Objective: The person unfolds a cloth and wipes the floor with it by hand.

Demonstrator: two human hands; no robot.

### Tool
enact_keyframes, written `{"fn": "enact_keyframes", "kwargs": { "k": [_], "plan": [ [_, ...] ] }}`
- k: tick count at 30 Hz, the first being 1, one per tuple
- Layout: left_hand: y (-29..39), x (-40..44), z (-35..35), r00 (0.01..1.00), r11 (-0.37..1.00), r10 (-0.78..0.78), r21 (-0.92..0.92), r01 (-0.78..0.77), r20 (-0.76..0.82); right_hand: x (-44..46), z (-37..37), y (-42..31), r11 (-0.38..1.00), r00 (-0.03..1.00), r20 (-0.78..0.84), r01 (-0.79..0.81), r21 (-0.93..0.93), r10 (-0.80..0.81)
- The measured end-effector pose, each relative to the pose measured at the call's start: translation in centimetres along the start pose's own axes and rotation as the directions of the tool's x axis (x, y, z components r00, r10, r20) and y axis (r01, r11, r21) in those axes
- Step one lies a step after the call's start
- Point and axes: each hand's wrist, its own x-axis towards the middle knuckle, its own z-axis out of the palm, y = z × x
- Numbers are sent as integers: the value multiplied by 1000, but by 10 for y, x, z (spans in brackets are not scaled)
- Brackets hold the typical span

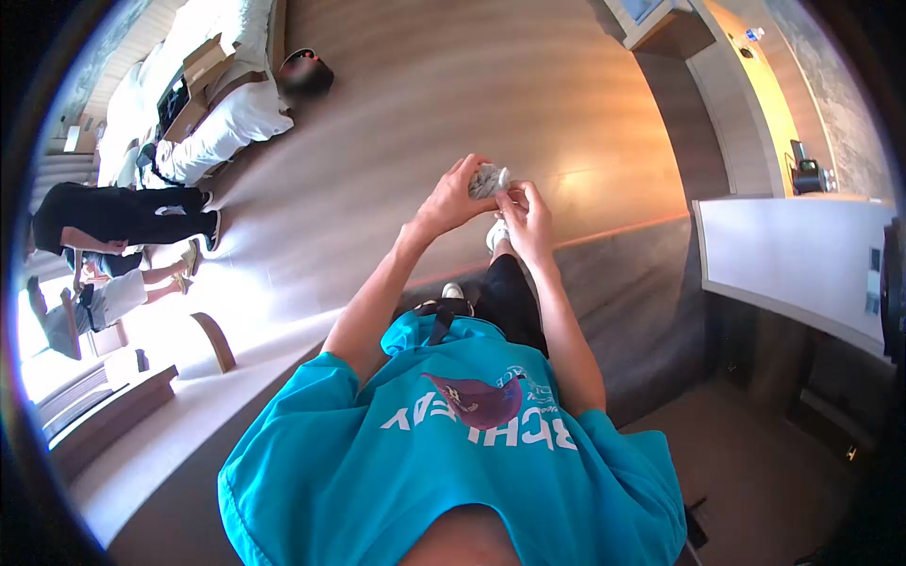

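In front of my body, my left hand [455, 196] is wrapped round a small grey-white bundle [485, 181] that looks crumpled or coiled; its exact kind is too small to make out. A white end sticks out of its right side. My right hand [528, 221] meets it there, thumb and fingers pinched at that end. Both hands are close together above the wooden floor, with my white shoe [496, 234] just below them.
At the upper left, an open cardboard box [206, 64] lies on a white bed [222, 127], with a black bag [308, 74] on the floor beside it. People [132, 215] stand and sit at the left. A white counter [788, 255] and a long desk [755, 80] line the right side.
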Motion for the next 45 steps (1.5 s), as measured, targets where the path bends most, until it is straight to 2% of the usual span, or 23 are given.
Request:
{"fn": "enact_keyframes", "kwargs": {
  "k": [1,2,3,5,6,9,10,11,13,17,21,24,27,28,29,33,34,37,39,40,41,43,45],
  "plan": [
    [-6,24,-4,999,998,52,-38,-52,14,27,-4,9,999,1000,12,-22,50,21],
    [-5,41,-5,995,996,77,34,-79,55,47,-13,14,990,995,30,95,-107,-92],
    [-9,69,-10,995,995,86,40,-87,40,78,-19,19,988,993,38,112,-106,-108],
    [-28,112,-16,989,984,-34,-168,59,146,127,-23,38,998,998,41,57,8,-57],
    [-37,139,-16,964,930,-189,-280,237,188,155,-27,41,995,998,12,61,77,-62],
    [-82,206,-20,969,942,-226,-231,242,96,228,-42,28,1000,999,39,19,1,-19],
    [-84,220,-25,966,931,-253,-259,259,56,249,-35,48,990,1000,28,3,142,-7],
    [-85,245,-33,963,926,-265,-266,267,43,276,-40,65,993,996,91,-9,115,-2],
    [-78,272,-44,880,751,-471,-493,440,69,330,-44,53,951,991,127,0,309,-42],
    [-103,329,-55,837,567,-538,-779,269,-102,404,-31,27,843,973,126,-232,486,195],
    [-160,406,-94,788,649,-562,-725,231,-252,491,-6,38,784,928,116,-363,503,355],
    [-156,470,-134,829,875,-392,-440,202,-399,553,23,42,836,948,61,-306,455,314],
    [-155,527,-167,895,861,-324,-489,144,-307,610,35,37,882,950,-41,-270,386,309],
    [-159,547,-176,902,860,-313,-492,135,-299,625,41,35,948,970,-72,-208,243,231],
    [-160,563,-186,919,914,-239,-392,104,-314,642,45,31,986,985,-91,-140,92,148],
    [-183,602,-210,948,998,-12,-61,-9,-319,690,41,19,964,968,-102,-210,164,228],
    [-199,612,-208,948,998,0,-61,-21,-319,703,44,26,995,987,-140,-70,70,79],
    [-226,610,-192,935,989,-144,-89,121,-325,725,65,18,998,991,-124,56,40,-51],
    [-206,615,-190,868,988,-130,6,151,-479,740,66,8,993,999,22,-52,106,50],
    [-206,619,-187,879,939,-344,-142,315,-329,749,71,9,985,998,22,-54,167,51],
    [-200,622,-188,872,939,-344,-139,315,-348,753,77,8,971,998,22,-70,230,67],
    [-179,641,-191,751,613,-597,-442,655,282,772,79,12,940,997,29,-83,330,78],
    [-172,651,-185,777,607,-549,-493,624,307,778,78,2,724,950,113,-295,624,290]
  ]
}}
